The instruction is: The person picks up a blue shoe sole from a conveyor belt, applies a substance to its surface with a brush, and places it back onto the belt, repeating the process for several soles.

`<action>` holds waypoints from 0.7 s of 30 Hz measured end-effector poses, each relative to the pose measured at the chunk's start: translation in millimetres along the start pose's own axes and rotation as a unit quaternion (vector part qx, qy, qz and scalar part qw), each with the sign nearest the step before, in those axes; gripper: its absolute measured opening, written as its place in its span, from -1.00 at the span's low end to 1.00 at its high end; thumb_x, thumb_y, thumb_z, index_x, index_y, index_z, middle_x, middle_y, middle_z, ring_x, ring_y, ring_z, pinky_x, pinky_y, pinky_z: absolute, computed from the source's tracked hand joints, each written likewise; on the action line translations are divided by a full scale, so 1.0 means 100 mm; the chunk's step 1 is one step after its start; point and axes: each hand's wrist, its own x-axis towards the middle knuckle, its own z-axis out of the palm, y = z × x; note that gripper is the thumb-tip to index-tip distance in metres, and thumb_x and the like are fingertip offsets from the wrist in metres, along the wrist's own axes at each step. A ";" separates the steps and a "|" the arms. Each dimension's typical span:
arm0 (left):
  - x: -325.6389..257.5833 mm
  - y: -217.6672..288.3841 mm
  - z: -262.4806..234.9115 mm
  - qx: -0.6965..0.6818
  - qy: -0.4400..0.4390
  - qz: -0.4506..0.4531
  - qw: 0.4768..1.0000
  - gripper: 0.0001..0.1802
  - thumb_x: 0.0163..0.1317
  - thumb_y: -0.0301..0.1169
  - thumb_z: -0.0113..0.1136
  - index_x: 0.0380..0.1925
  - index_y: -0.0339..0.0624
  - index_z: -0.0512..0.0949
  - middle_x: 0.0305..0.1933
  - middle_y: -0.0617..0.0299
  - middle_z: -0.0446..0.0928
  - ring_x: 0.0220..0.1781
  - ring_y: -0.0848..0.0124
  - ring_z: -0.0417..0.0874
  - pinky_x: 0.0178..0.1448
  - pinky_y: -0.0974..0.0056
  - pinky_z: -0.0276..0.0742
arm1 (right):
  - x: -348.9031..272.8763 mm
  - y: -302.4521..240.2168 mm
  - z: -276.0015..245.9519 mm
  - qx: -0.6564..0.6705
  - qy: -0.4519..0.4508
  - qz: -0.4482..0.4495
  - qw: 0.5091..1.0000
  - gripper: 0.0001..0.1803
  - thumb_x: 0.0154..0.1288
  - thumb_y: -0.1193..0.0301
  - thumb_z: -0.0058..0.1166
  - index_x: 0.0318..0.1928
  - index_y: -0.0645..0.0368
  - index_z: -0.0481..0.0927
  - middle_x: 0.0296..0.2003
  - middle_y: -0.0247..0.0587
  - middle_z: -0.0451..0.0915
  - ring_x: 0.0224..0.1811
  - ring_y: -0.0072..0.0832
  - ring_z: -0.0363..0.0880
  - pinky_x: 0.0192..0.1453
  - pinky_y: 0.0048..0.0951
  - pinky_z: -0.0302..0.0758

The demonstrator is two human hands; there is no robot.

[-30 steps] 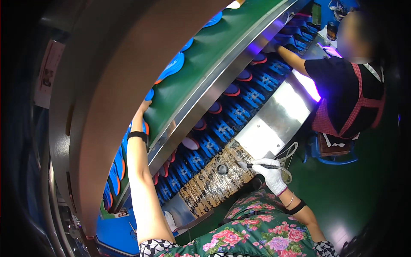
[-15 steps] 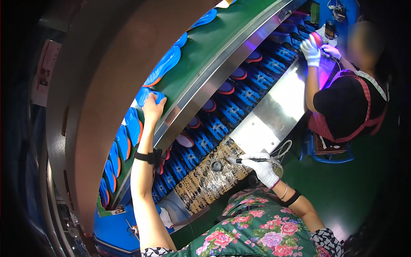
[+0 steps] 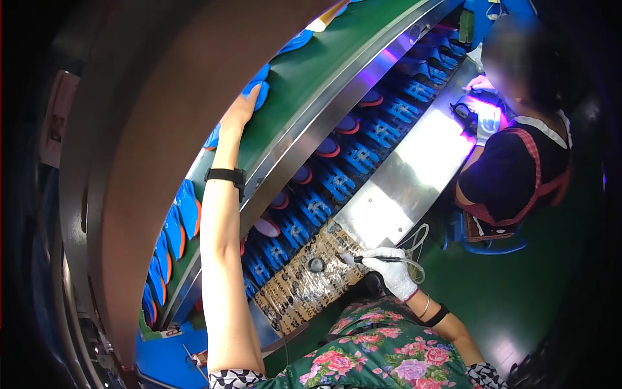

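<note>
My bare left hand (image 3: 238,111) reaches over the green conveyor belt (image 3: 304,84), its fingers closed at a blue shoe sole (image 3: 262,97) that they partly hide. Another blue sole (image 3: 212,139) shows beside the wrist. Several blue soles with orange edges (image 3: 188,209) lie along the belt nearer to me. In a white knit glove, my right hand (image 3: 391,271) grips a black-handled brush (image 3: 370,259) with a thin clear tube running from it. The brush tip is over the taped brown covering of the bench (image 3: 311,292), near a small dark round knob (image 3: 316,265).
A metal rail (image 3: 337,97) divides the upper belt from a lower line of blue holders (image 3: 337,185) with pink-edged soles among them. A brown curved hood (image 3: 149,142) overhangs the belt. At right, a seated co-worker (image 3: 512,162) handles a dark piece under violet light by the metal bench top (image 3: 414,168).
My left hand has moved farther along the belt, from one blue sole to another. My right hand keeps the brush in nearly the same place. The co-worker has lowered their hands.
</note>
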 end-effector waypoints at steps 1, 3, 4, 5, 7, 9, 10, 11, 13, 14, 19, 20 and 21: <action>0.06 0.15 -0.05 -0.076 0.017 0.041 0.996 -0.05 0.26 0.34 0.14 0.46 -0.07 0.33 0.46 -0.26 0.35 0.56 -0.28 0.20 0.47 -0.40 0.20 | -0.02 0.02 -0.03 0.000 0.005 -0.007 1.000 -0.82 0.29 0.58 0.28 -0.11 0.34 0.78 -0.15 -0.15 0.80 -0.11 -0.52 0.74 0.08 -0.48 0.63; 0.24 0.33 -0.06 -0.090 -0.025 0.048 0.994 0.08 0.18 0.36 0.22 0.52 -0.13 0.25 0.50 -0.28 0.29 0.58 -0.25 0.18 0.54 -0.28 0.19 | -0.04 0.07 -0.09 0.020 0.022 -0.007 1.000 -0.82 0.28 0.59 0.29 -0.12 0.33 0.78 -0.15 -0.16 0.80 -0.13 -0.53 0.74 0.07 -0.50 0.63; 0.36 0.23 0.05 -0.076 -0.056 0.061 0.994 0.13 0.14 0.35 0.27 0.53 -0.15 0.21 0.53 -0.28 0.25 0.58 -0.25 0.18 0.56 -0.21 0.19 | -0.06 0.01 -0.07 0.027 0.025 -0.007 0.999 -0.83 0.28 0.59 0.30 -0.12 0.33 0.79 -0.16 -0.16 0.80 -0.13 -0.53 0.74 0.05 -0.51 0.63; 0.49 0.19 0.16 -0.064 -0.089 0.076 0.991 0.18 0.09 0.34 0.32 0.55 -0.17 0.18 0.55 -0.27 0.22 0.58 -0.25 0.19 0.58 -0.13 0.19 | -0.08 -0.01 -0.10 0.031 0.031 0.002 0.999 -0.83 0.27 0.58 0.31 -0.12 0.32 0.79 -0.17 -0.18 0.80 -0.14 -0.54 0.74 0.04 -0.51 0.63; 0.67 -0.02 0.30 -0.054 -0.126 0.036 0.990 0.13 0.03 0.13 0.44 0.53 -0.16 0.22 0.54 -0.27 0.25 0.59 -0.18 0.22 0.62 -0.04 0.13 | -0.09 0.00 -0.08 0.031 0.030 -0.010 0.999 -0.82 0.26 0.58 0.32 -0.12 0.30 0.80 -0.19 -0.19 0.80 -0.14 -0.55 0.73 0.04 -0.51 0.62; 0.64 0.00 0.47 0.008 -0.085 0.030 0.996 -0.07 -0.04 -0.06 0.48 0.37 -0.16 0.43 0.42 -0.23 0.41 0.51 -0.13 0.35 0.59 -0.02 0.19 | -0.08 -0.05 -0.13 0.030 0.040 -0.014 0.999 -0.82 0.25 0.58 0.33 -0.13 0.29 0.80 -0.19 -0.18 0.80 -0.14 -0.54 0.72 0.03 -0.51 0.62; 0.64 0.01 0.46 0.006 -0.086 0.035 0.996 -0.07 -0.04 -0.06 0.48 0.37 -0.16 0.43 0.42 -0.23 0.41 0.51 -0.13 0.35 0.59 -0.02 0.19 | -0.08 -0.07 -0.15 0.027 0.044 -0.014 0.999 -0.83 0.24 0.57 0.33 -0.14 0.28 0.80 -0.20 -0.18 0.80 -0.15 -0.54 0.71 0.03 -0.50 0.61; 0.63 -0.02 0.44 -0.045 -0.109 0.046 0.992 -0.14 -0.07 -0.14 0.48 0.30 -0.15 0.47 0.35 -0.19 0.46 0.44 -0.11 0.41 0.55 -0.02 0.24 | -0.06 -0.06 -0.15 0.029 0.047 -0.013 0.998 -0.83 0.24 0.57 0.33 -0.14 0.28 0.80 -0.20 -0.18 0.80 -0.15 -0.54 0.71 0.03 -0.50 0.61; 0.53 -0.05 0.32 -0.093 -0.131 0.053 0.986 -0.21 -0.10 -0.23 0.48 0.23 -0.14 0.52 0.28 -0.15 0.50 0.38 -0.09 0.47 0.51 -0.02 0.29 | 0.02 -0.01 -0.17 0.028 0.055 -0.029 0.998 -0.84 0.23 0.56 0.34 -0.17 0.29 0.80 -0.19 -0.17 0.79 -0.14 -0.53 0.71 0.02 -0.50 0.60; 0.47 -0.07 0.27 -0.094 -0.149 0.063 0.982 -0.24 -0.10 -0.26 0.49 0.20 -0.15 0.52 0.26 -0.13 0.50 0.34 -0.08 0.49 0.48 -0.02 0.31 | 0.03 0.01 -0.15 0.025 0.048 -0.044 0.998 -0.85 0.23 0.55 0.34 -0.19 0.29 0.80 -0.21 -0.17 0.80 -0.17 -0.51 0.72 0.01 -0.50 0.61; -0.03 -0.36 0.06 -0.150 -0.061 0.126 0.979 -0.18 0.16 -0.15 0.41 0.43 -0.10 0.38 0.46 -0.26 0.28 0.48 -0.13 0.36 0.55 -0.02 0.24 | 0.08 -0.05 0.02 0.004 0.012 -0.063 0.998 -0.86 0.25 0.54 0.33 -0.18 0.29 0.81 -0.27 -0.19 0.81 -0.20 -0.52 0.75 -0.02 -0.52 0.63; -0.15 -0.36 0.00 -0.140 -0.088 0.123 0.979 -0.10 0.27 0.07 0.31 0.52 -0.06 0.28 0.53 -0.31 0.19 0.56 -0.17 0.23 0.59 -0.03 0.17 | 0.08 -0.03 0.03 0.022 0.009 -0.037 0.999 -0.85 0.26 0.54 0.32 -0.17 0.29 0.80 -0.25 -0.20 0.81 -0.19 -0.54 0.74 -0.02 -0.53 0.63; -0.25 -0.40 -0.07 -0.139 -0.090 0.119 0.979 -0.10 0.27 0.07 0.31 0.52 -0.06 0.28 0.53 -0.31 0.19 0.56 -0.17 0.23 0.59 -0.03 0.17 | 0.08 -0.01 0.06 0.041 0.002 -0.012 0.999 -0.84 0.27 0.54 0.32 -0.15 0.30 0.80 -0.23 -0.21 0.81 -0.17 -0.55 0.74 -0.01 -0.54 0.63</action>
